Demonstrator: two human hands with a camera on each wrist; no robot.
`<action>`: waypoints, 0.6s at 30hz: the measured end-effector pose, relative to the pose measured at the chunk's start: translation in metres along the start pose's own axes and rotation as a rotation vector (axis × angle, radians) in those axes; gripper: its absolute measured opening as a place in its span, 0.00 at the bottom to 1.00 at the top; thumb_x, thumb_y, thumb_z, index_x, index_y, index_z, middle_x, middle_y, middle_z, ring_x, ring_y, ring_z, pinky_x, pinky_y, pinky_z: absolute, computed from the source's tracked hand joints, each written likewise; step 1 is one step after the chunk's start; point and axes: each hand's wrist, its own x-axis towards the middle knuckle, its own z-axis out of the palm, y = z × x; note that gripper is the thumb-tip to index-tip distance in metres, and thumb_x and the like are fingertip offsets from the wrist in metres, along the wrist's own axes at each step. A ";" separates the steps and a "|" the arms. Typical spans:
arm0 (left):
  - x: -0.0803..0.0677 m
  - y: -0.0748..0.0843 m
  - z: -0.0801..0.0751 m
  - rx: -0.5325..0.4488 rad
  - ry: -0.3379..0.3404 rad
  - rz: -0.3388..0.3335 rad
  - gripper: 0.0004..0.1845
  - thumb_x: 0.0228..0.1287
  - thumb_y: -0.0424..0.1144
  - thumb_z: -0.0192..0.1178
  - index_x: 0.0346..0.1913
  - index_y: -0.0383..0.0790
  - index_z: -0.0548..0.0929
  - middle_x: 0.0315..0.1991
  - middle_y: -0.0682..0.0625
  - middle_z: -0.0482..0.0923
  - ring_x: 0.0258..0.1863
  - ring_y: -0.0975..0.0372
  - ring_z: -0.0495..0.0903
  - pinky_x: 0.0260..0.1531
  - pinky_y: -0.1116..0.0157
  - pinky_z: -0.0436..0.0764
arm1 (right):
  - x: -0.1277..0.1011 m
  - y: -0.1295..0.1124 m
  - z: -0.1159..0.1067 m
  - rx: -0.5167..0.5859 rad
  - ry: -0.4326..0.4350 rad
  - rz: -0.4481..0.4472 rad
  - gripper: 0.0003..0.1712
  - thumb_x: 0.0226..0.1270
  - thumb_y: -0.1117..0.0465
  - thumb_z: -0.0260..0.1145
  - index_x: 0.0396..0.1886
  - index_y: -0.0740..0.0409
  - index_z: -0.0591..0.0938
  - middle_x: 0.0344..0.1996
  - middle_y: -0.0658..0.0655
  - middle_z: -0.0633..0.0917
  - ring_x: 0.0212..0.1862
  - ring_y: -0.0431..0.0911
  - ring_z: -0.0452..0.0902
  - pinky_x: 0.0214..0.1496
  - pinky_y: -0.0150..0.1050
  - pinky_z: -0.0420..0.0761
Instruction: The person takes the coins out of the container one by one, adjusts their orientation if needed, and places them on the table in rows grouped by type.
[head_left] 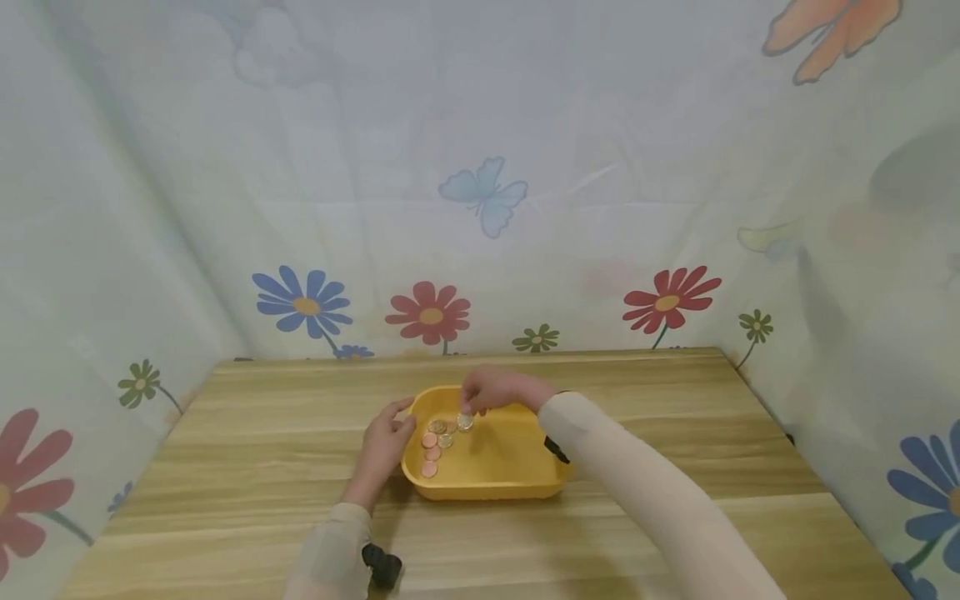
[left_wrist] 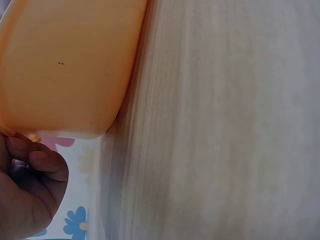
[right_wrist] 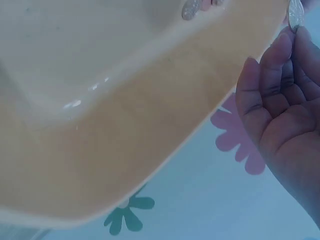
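Note:
A yellow plastic tub (head_left: 495, 492) stands on the table, its side filling the upper left of the left wrist view. My left hand (head_left: 386, 442) grips the tub's left rim, its curled fingers (left_wrist: 42, 162) showing in the left wrist view. Over the tub's far left part, my right hand (head_left: 491, 390) pinches a silver-coloured coin (right_wrist: 295, 13) between thumb and fingertips. Several copper-coloured coins (head_left: 432, 453) lie along the left end of the tub floor. Beside them are silver and gold-toned coins (head_left: 438, 427), partly overlapping.
The wood-grain table (head_left: 262, 467) extends around the tub on all sides. Behind it hangs a pale curtain (head_left: 360, 200) printed with flowers and butterflies, with similar cloth at both sides. Each wrist wears a dark strap-on device (head_left: 382, 567).

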 end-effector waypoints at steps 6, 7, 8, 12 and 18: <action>-0.001 0.000 0.001 0.006 0.012 0.003 0.24 0.76 0.37 0.54 0.71 0.35 0.73 0.44 0.30 0.86 0.34 0.56 0.85 0.30 0.66 0.83 | -0.013 0.000 -0.007 -0.018 0.037 -0.004 0.07 0.72 0.66 0.63 0.32 0.59 0.84 0.31 0.56 0.86 0.32 0.39 0.76 0.36 0.27 0.77; -0.001 0.000 0.002 0.003 0.012 0.005 0.24 0.76 0.37 0.54 0.71 0.35 0.73 0.43 0.30 0.86 0.34 0.56 0.85 0.30 0.66 0.83 | -0.015 0.000 -0.008 -0.018 0.039 -0.001 0.07 0.72 0.65 0.63 0.32 0.59 0.84 0.31 0.56 0.86 0.32 0.40 0.76 0.36 0.27 0.76; 0.000 0.000 0.002 0.001 0.014 0.008 0.24 0.76 0.37 0.54 0.71 0.34 0.73 0.43 0.30 0.86 0.33 0.56 0.85 0.30 0.66 0.83 | -0.017 0.000 -0.009 -0.016 0.043 0.005 0.07 0.72 0.65 0.63 0.32 0.59 0.84 0.32 0.57 0.86 0.32 0.39 0.76 0.36 0.27 0.76; 0.000 0.001 0.002 -0.001 0.024 0.007 0.24 0.76 0.37 0.54 0.70 0.34 0.74 0.43 0.29 0.86 0.34 0.55 0.85 0.30 0.68 0.82 | -0.024 0.000 -0.011 0.000 0.064 0.014 0.07 0.72 0.65 0.64 0.33 0.60 0.85 0.33 0.58 0.87 0.32 0.38 0.77 0.38 0.27 0.79; -0.001 0.000 0.000 -0.003 0.009 -0.011 0.24 0.76 0.37 0.53 0.72 0.36 0.73 0.44 0.30 0.86 0.35 0.54 0.85 0.31 0.66 0.84 | -0.036 0.003 -0.013 0.060 0.101 0.046 0.07 0.72 0.65 0.63 0.35 0.61 0.85 0.32 0.56 0.86 0.32 0.39 0.76 0.37 0.29 0.78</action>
